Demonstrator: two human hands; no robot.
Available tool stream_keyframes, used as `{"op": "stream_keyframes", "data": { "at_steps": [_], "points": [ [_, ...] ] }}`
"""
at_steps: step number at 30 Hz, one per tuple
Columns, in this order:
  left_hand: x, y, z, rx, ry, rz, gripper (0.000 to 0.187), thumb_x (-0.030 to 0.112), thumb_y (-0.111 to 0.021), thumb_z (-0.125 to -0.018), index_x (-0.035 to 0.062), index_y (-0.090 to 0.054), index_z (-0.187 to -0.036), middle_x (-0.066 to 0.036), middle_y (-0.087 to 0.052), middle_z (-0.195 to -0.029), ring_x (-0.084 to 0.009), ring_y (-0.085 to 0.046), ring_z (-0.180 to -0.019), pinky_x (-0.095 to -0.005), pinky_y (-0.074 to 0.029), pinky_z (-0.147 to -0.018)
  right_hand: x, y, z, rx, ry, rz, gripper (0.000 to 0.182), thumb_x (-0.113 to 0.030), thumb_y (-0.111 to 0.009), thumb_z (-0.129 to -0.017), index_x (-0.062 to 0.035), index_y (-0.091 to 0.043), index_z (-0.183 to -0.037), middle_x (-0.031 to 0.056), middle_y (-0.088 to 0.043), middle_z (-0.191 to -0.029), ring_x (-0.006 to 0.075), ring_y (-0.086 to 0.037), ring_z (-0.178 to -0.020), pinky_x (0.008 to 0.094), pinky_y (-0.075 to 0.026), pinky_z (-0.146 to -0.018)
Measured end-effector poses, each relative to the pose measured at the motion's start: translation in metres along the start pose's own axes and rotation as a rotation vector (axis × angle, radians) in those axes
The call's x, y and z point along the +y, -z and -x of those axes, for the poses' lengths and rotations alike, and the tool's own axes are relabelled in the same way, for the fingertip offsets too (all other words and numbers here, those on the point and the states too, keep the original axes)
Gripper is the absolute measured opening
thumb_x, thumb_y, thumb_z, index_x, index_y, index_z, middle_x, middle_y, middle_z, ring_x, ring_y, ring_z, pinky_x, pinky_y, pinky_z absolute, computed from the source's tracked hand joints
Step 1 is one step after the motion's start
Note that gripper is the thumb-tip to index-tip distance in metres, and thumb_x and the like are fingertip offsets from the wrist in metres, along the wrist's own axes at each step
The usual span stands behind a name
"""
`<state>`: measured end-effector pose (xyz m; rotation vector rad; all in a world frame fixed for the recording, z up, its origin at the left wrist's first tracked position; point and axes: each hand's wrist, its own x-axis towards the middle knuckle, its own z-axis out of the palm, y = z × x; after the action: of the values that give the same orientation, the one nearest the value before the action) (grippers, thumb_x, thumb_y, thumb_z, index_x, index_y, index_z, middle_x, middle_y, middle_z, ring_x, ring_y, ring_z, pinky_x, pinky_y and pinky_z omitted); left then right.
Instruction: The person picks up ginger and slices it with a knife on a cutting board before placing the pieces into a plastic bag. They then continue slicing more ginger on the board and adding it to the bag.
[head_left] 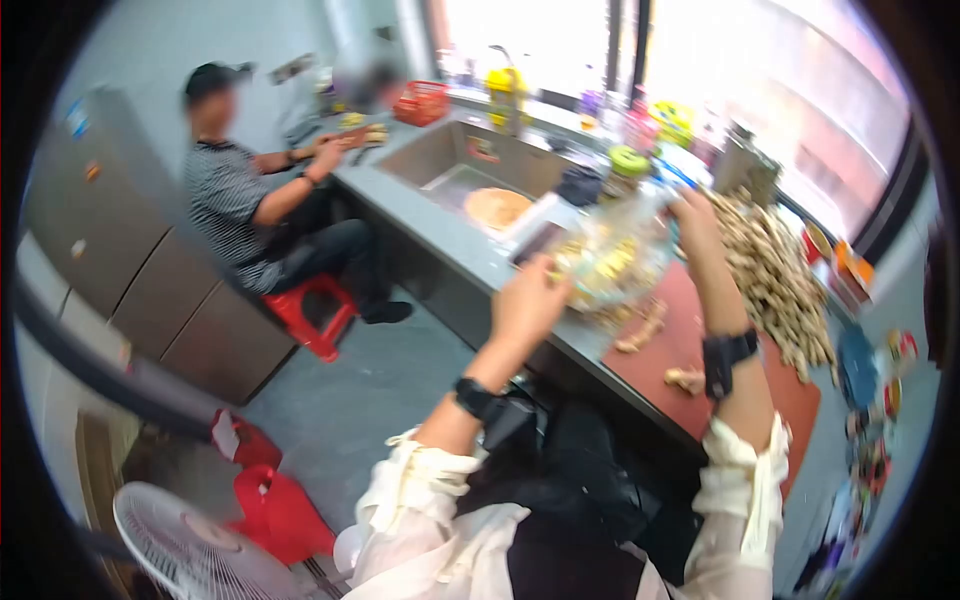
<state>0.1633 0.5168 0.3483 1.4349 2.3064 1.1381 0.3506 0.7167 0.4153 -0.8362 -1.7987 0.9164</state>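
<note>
A clear plastic bag (655, 245) with pale yellow pieces (612, 262) inside hangs between my hands over the counter's edge. My left hand (532, 298) is closed on its near left side, fingertips pinched at the plastic. At the far right side, my right hand (693, 215) is closed on the bag's edge; its fingers are partly blurred. Below my right forearm, a few loose ginger roots (685, 380) lie on a reddish-brown cutting board (640, 385). A large heap of ginger (770, 275) spreads just beyond that arm.
A steel sink (415, 160) holds an orange-tan basin (497, 208). A jar with a green lid (627, 165) stands behind the bag. Another person (235, 190) sits on a red stool (318, 310), hands at the counter. A white fan (190, 540) stands lower left.
</note>
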Motion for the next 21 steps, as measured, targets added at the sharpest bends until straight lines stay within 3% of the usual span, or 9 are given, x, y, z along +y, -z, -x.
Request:
{"op": "stream_keyframes", "data": {
  "at_steps": [2,4,5,6,7,10,11,15,21],
  "points": [
    [-0.001,0.005,0.003,0.137,-0.114,0.080,0.034,0.039,-0.063,-0.099,0.0093,-0.064,-0.115,-0.012,-0.072,-0.100,-0.0369,-0.072,-0.091,-0.0485,-0.054,-0.077,-0.037,0.002,-0.007,0.028,-0.058,-0.196,0.018,-0.019,-0.061,-0.091,-0.0039,-0.068,-0.086,0.0032,-0.062,-0.080,0.0136,-0.059,-0.073,0.0306,-0.045,-0.066],
    [0.002,0.012,0.009,0.143,-0.092,0.192,0.032,0.035,-0.065,-0.100,0.0114,-0.065,-0.121,-0.009,-0.073,-0.099,-0.0273,-0.070,-0.081,-0.0422,-0.054,-0.075,-0.056,0.016,-0.021,0.055,-0.003,-0.348,0.016,-0.020,-0.064,-0.092,-0.0044,-0.067,-0.090,0.0049,-0.065,-0.081,0.0125,-0.060,-0.069,0.0279,-0.047,-0.065],
    [0.001,0.014,0.011,0.133,-0.087,0.248,0.031,0.034,-0.065,-0.101,0.0116,-0.067,-0.122,-0.009,-0.072,-0.097,-0.0230,-0.067,-0.077,-0.0388,-0.054,-0.074,-0.044,0.037,-0.042,0.058,0.192,0.019,0.017,-0.021,-0.064,-0.094,-0.0040,-0.067,-0.093,0.0060,-0.068,-0.082,0.0127,-0.062,-0.067,0.0272,-0.047,-0.062],
    [0.005,0.017,0.015,0.141,-0.082,0.282,0.030,0.033,-0.066,-0.101,0.0104,-0.068,-0.121,-0.009,-0.072,-0.097,-0.0207,-0.066,-0.077,-0.0369,-0.053,-0.074,-0.081,0.049,-0.029,0.061,0.038,-0.349,0.018,-0.021,-0.066,-0.094,-0.0031,-0.068,-0.094,0.0066,-0.070,-0.082,0.0139,-0.065,-0.068,0.0278,-0.049,-0.061],
    [-0.005,0.011,0.014,0.144,-0.105,0.322,0.028,0.031,-0.067,-0.101,0.0099,-0.068,-0.120,-0.010,-0.072,-0.097,-0.0200,-0.067,-0.079,-0.0355,-0.054,-0.074,-0.087,0.070,-0.030,0.077,0.161,-0.351,0.018,-0.021,-0.066,-0.095,-0.0037,-0.069,-0.093,0.0061,-0.070,-0.083,0.0146,-0.068,-0.073,0.0285,-0.052,-0.063],
    [-0.006,0.006,0.024,0.062,-0.123,0.472,0.025,0.021,-0.065,-0.103,0.0046,-0.067,-0.121,-0.004,-0.068,-0.095,-0.0100,-0.060,-0.085,-0.0285,-0.050,-0.077,-0.123,0.135,-0.014,0.244,0.127,-0.374,0.019,-0.019,-0.062,-0.100,-0.0028,-0.069,-0.092,0.0094,-0.070,-0.083,0.0197,-0.068,-0.075,0.0335,-0.054,-0.071],
    [-0.010,0.001,0.025,0.019,-0.131,0.524,0.024,0.020,-0.066,-0.103,0.0036,-0.066,-0.121,-0.002,-0.066,-0.095,-0.0088,-0.059,-0.085,-0.0260,-0.049,-0.076,-0.131,0.159,-0.006,0.290,0.130,-0.338,0.024,-0.022,-0.060,-0.103,-0.0018,-0.067,-0.093,0.0128,-0.068,-0.080,0.0231,-0.065,-0.074,0.0385,-0.054,-0.074],
    [-0.019,-0.022,0.026,-0.086,-0.158,0.582,0.025,0.015,-0.067,-0.102,0.0027,-0.064,-0.123,-0.002,-0.063,-0.098,-0.0080,-0.057,-0.086,-0.0245,-0.049,-0.077,-0.129,0.264,0.028,0.535,0.155,-0.273,0.019,-0.016,-0.059,-0.101,-0.0009,-0.066,-0.091,0.0103,-0.068,-0.079,0.0209,-0.067,-0.072,0.0333,-0.055,-0.066],
    [-0.008,-0.058,0.022,-0.198,-0.180,0.587,0.026,0.014,-0.067,-0.101,0.0032,-0.064,-0.124,-0.002,-0.062,-0.101,-0.0084,-0.056,-0.089,-0.0245,-0.047,-0.080,-0.094,0.375,0.097,0.650,0.050,-0.095,0.019,-0.016,-0.061,-0.098,0.0003,-0.067,-0.091,0.0104,-0.071,-0.081,0.0199,-0.070,-0.071,0.0312,-0.057,-0.065]
  ]
}}
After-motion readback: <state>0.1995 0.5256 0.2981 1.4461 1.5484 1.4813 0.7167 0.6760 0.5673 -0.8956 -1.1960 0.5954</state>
